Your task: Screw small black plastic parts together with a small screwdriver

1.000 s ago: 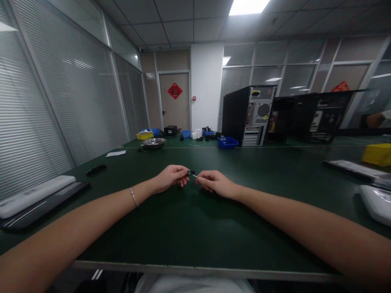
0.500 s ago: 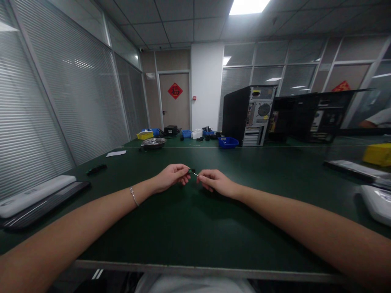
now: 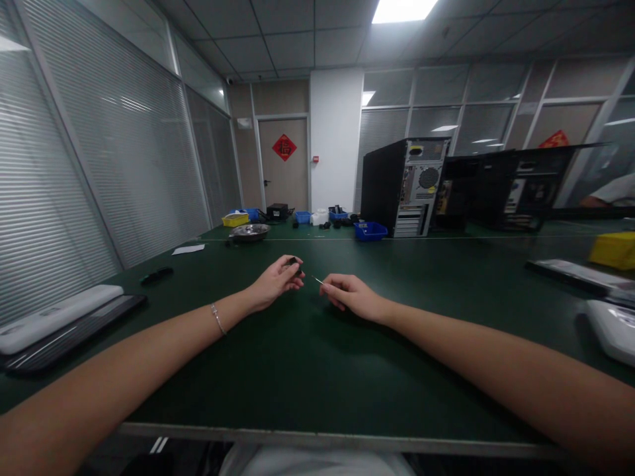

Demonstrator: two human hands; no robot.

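My left hand [image 3: 276, 281] is raised a little over the green table [image 3: 307, 357] and pinches a small black part [image 3: 293, 262] between thumb and fingers. A thin bracelet is on that wrist. My right hand [image 3: 347, 295] rests low over the table just to the right and grips a thin silver pin [image 3: 317, 280] whose tip points toward the left hand. A small gap separates the pin's tip from the black part.
A white and black flat device [image 3: 59, 320] lies at the left edge, a small black item [image 3: 156, 274] beyond it. Computer towers [image 3: 404, 187], blue [image 3: 370, 231] and yellow bins [image 3: 612, 250] and a metal bowl [image 3: 249, 231] stand farther back. A person's arm [image 3: 608, 193] shows far right.
My left hand has lifted up and to the left with the black part, pulling it away from the pin. The right hand stayed almost still.
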